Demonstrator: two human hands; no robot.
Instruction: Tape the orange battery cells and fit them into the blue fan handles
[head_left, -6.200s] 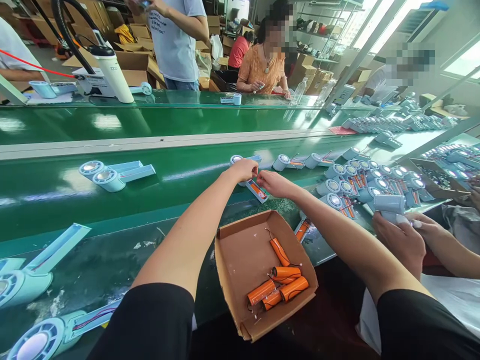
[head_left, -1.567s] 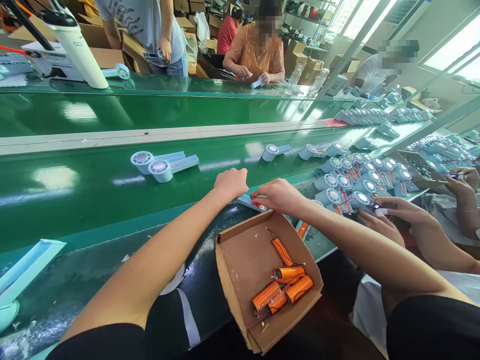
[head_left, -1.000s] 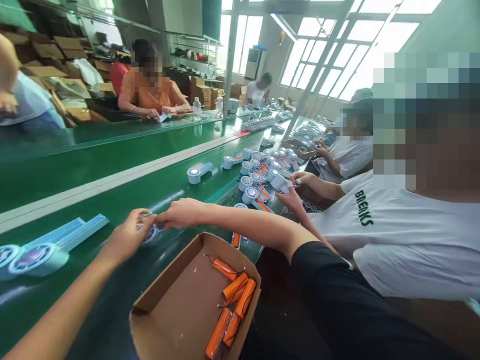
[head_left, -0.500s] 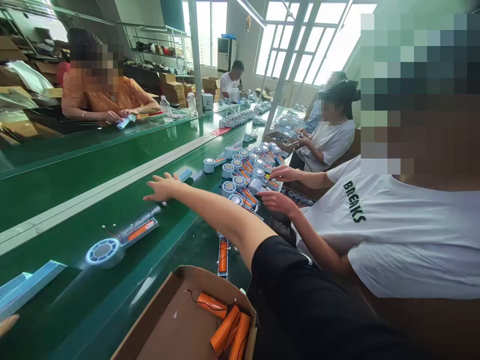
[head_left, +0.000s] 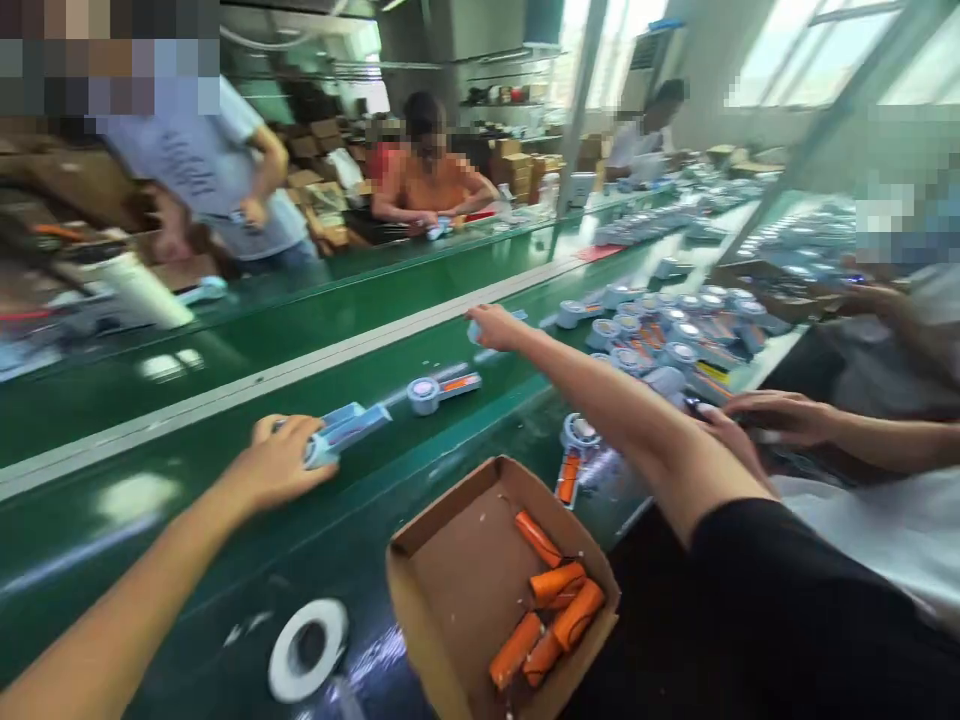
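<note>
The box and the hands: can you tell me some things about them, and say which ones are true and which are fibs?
1. The box has orange cylinders in it. True.
2. In the picture, a fan lies between the left hand and the right hand. True.
3. The white ring lies inside the box. False: the white ring lies to the left of the box.
4. The left hand has its fingers around fans. True.
5. The right hand is inside the box. False: the right hand is out past the box, near another fan.
</note>
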